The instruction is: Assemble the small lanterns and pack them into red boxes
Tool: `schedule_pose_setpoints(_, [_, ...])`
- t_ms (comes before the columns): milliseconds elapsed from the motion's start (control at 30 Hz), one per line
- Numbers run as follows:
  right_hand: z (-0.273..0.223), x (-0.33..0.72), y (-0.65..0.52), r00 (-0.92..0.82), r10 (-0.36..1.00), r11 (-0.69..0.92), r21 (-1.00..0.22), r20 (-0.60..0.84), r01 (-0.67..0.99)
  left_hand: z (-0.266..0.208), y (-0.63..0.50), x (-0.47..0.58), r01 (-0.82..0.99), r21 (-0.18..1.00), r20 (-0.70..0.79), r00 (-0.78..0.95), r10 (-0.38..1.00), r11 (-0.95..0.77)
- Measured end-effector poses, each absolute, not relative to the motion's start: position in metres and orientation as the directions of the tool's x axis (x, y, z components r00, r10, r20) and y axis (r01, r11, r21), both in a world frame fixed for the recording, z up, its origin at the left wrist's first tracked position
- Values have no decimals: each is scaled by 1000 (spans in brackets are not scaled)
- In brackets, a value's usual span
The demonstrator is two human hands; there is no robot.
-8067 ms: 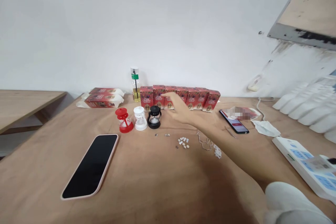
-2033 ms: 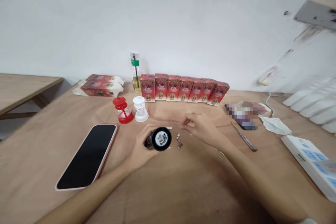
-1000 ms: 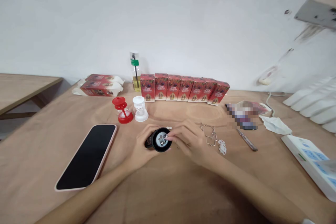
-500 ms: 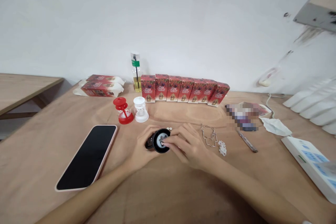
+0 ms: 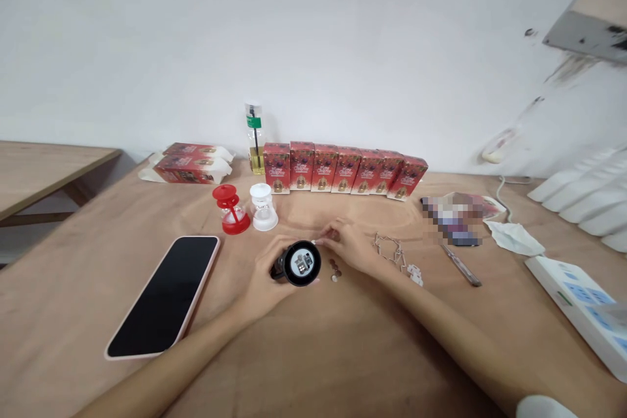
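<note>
My left hand is closed around a small black lantern, tipped so that its round base faces me. Inside the base's rim, a pale disc carries a small metal battery contact. Just beyond the lantern, my right hand pinches at a small pale button cell with thumb and fingertips. Several more button cells lie on the table below the right hand. A red lantern and a white lantern stand upright behind my left hand.
Red printed boxes stand in a row near the wall, beside a bottle. A phone lies left. To the right are bent wire pieces, white plastic bits, a cutter knife and a power strip.
My right hand has withdrawn from inside the lantern base and moved to the far side, at the pale button cell. Several button cells beneath it have come into view. The left hand keeps its hold.
</note>
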State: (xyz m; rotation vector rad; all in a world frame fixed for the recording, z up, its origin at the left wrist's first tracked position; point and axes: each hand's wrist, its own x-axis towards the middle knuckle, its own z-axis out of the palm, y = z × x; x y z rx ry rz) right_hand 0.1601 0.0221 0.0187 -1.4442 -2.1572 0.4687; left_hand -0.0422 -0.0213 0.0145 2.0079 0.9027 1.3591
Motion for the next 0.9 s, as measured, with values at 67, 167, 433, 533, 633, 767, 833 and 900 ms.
schedule_pose_setpoints(67, [15,159,24,-318,930,366,-558,184,745,14,-21,-42,220,738,582,272,767,-638])
schedule_pose_setpoints(167, [12,158,24,-332,925,376,-563,184,736,13,-20,-42,212,724,600,276,751,-656])
schedule_pose_setpoints(433, [31,152,7,-148,847,498,-666,510,556,12,-20,-42,218,726,596,272,755,-652])
schedule_pose_setpoints(533, [50,145,-11,-176,740,643,-608,649,466,10,-19,-41,222,716,608,266,748,-661])
schedule_pose_setpoints(633, [61,140,-24,-333,605,778,-446,723,443,9,-18,-41,221,710,615,266,742,-668])
schedule_pose_setpoints(767, [63,137,-28,-479,439,867,-217,760,449,9,-19,-42,208,714,608,289,739,-668])
schedule_pose_setpoints(833, [62,137,-27,-519,404,876,-157,753,455,8,-19,-42,205,722,601,289,746,-661])
schedule_pose_setpoints(900, [63,138,-27,-562,374,881,-94,738,463,7,-19,-42,201,729,595,285,751,-654])
